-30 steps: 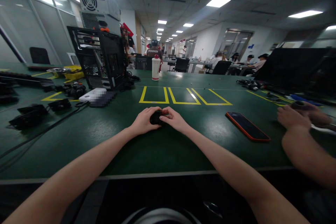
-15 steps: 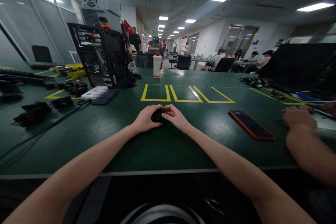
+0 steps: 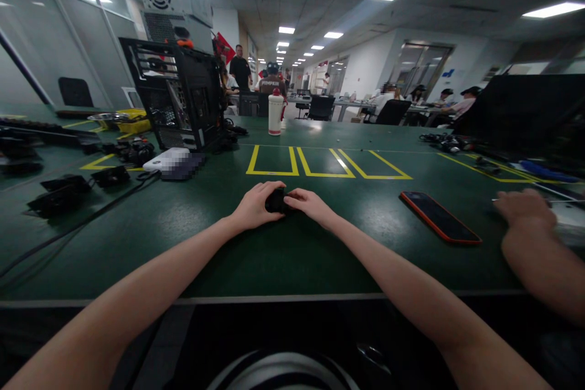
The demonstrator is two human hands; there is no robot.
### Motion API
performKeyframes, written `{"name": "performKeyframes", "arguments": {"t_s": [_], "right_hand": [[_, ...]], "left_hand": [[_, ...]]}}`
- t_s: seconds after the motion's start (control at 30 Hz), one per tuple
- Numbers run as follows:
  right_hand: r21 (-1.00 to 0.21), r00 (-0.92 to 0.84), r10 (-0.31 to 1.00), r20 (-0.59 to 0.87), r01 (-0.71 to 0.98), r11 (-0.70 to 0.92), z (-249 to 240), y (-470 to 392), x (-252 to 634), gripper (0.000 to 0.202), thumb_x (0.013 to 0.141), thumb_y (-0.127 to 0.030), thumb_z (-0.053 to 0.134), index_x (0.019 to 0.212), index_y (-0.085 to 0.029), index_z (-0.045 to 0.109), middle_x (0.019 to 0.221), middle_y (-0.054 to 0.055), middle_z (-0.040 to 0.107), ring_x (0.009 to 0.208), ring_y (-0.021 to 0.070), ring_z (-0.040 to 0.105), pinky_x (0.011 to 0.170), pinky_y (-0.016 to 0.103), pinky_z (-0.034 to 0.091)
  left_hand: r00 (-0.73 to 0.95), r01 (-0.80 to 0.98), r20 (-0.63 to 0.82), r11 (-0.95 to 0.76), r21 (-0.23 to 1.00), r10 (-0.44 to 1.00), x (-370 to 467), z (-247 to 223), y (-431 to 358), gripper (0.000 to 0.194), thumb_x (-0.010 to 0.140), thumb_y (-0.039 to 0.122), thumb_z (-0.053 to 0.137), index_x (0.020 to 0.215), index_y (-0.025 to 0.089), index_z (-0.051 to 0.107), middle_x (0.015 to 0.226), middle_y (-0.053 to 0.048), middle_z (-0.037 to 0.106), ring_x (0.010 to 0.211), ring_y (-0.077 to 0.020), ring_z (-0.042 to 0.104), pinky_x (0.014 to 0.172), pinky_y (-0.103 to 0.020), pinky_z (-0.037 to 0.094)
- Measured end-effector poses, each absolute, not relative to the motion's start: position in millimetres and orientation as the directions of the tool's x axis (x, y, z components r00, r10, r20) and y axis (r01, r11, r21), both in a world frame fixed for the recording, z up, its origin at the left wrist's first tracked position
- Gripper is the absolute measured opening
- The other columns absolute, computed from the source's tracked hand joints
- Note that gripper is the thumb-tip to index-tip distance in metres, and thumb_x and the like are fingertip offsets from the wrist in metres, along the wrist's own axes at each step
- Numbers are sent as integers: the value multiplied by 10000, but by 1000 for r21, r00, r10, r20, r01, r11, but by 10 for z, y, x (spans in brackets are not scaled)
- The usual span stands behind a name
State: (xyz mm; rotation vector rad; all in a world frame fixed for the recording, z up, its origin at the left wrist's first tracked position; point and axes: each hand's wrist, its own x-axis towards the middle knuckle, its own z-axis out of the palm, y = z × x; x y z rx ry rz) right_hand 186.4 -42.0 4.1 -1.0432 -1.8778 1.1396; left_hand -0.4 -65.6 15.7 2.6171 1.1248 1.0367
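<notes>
A small black object is held just above or on the green table, in front of my body. My left hand grips it from the left, thumb below and fingers curled over the top. On its right side, my right hand has thumb and fingertips pinched together at the object's edge. The fingers hide part of the object, and its exact kind does not show.
A phone in an orange case lies to the right, near another person's hand. Yellow tape outlines and a white bottle are ahead. At left stand an open computer case, a white device and black parts.
The fingers of my right hand have drawn in slightly at the object's right edge. My left hand keeps its grip. The view has shifted a little.
</notes>
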Motion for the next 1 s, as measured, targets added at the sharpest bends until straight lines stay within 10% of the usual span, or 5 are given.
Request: {"name": "performKeyframes", "arguments": {"t_s": [0.3, 0.67, 1.0], "right_hand": [[-837, -391, 817, 425, 175, 519, 50, -468, 1803, 218, 725, -295, 593, 906, -203, 512, 906, 9, 535, 888, 148, 549, 842, 331, 441], [-898, -471, 865, 171, 286, 334, 52, -416, 1882, 298, 741, -413, 560, 906, -165, 542, 840, 39, 579, 788, 166, 573, 754, 362, 474], [-834, -431, 806, 406, 187, 519, 40, -440, 1822, 207, 754, -326, 558, 913, -200, 515, 909, 10, 547, 888, 146, 549, 836, 336, 442]], "left_hand": [[494, 593, 565, -731, 336, 661, -5, 137, -628, 589, 636, 287, 664, 1164, 232, 407, 1121, -44, 532, 1027, -227, 500, 881, -373, 411], [504, 597, 555, -731, 330, 662, -17, 155, -649, 573, 649, 294, 656, 1161, 231, 408, 1126, -51, 527, 1018, -228, 503, 860, -373, 428], [496, 593, 564, -732, 335, 660, -11, 138, -632, 586, 641, 291, 659, 1165, 228, 404, 1118, -44, 532, 997, -218, 511, 848, -362, 431]]}}
